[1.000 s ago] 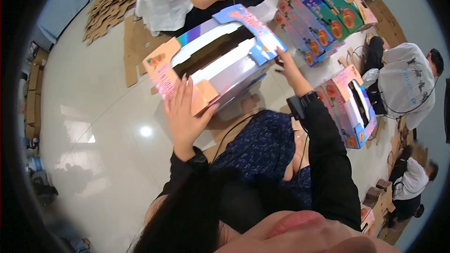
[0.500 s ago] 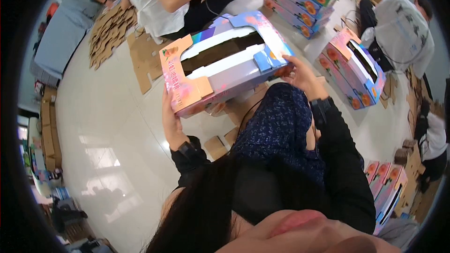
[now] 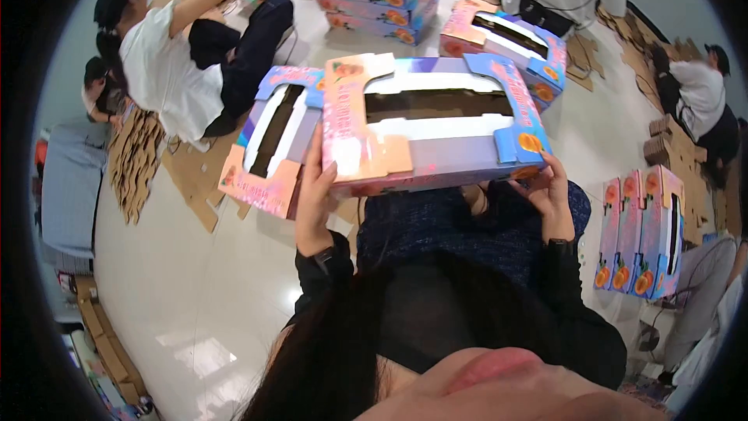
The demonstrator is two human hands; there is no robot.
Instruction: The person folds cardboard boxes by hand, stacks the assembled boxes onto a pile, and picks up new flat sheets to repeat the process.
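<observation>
A printed fruit carton [image 3: 444,160] in pink, purple and blue is held up in front of me, above my lap. Its top has a long slot framed by white board, with folded flaps around it. My left hand [image 3: 315,191] grips its left end, thumb on the near side. At the lower right corner, my right hand [image 3: 547,191] clasps the carton, some fingers hidden beneath it. A second carton [image 3: 274,140] of the same print stands just behind my left hand, partly covered by the held one.
Stacked cartons [image 3: 374,0] rise at the back, with another carton [image 3: 506,47] to their right. Several narrow cartons [image 3: 640,234] stand in a row at right. A seated person [image 3: 167,70] is at left beside flat cardboard pieces [image 3: 136,160]. Other people sit farther off.
The view has turned to the right. The held carton is now more level, still between both hands. A second carton behind it has come into sight.
</observation>
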